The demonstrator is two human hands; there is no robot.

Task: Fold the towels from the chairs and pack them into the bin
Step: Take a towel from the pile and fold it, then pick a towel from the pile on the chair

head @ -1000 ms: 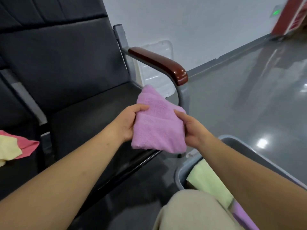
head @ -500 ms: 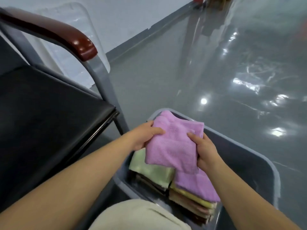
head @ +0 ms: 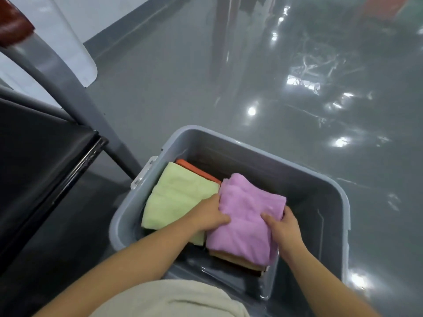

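I saw soft, even light. The glossy floor (head: 297, 99) gave back many white glare spots on the right side. Inside the bin (head: 315, 197) the walls lay in mild shadow. The armrest (head: 13, 26) at the top-left corner was smeared by blur, and straight lines bent near the edges. The purple towel (head: 247, 213) in the centre was fairly sharp.

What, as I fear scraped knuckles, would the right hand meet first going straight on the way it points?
The right hand points forward and down into the purple towel it grips; beyond that, probably the bin's far wall, though depth is unclear.
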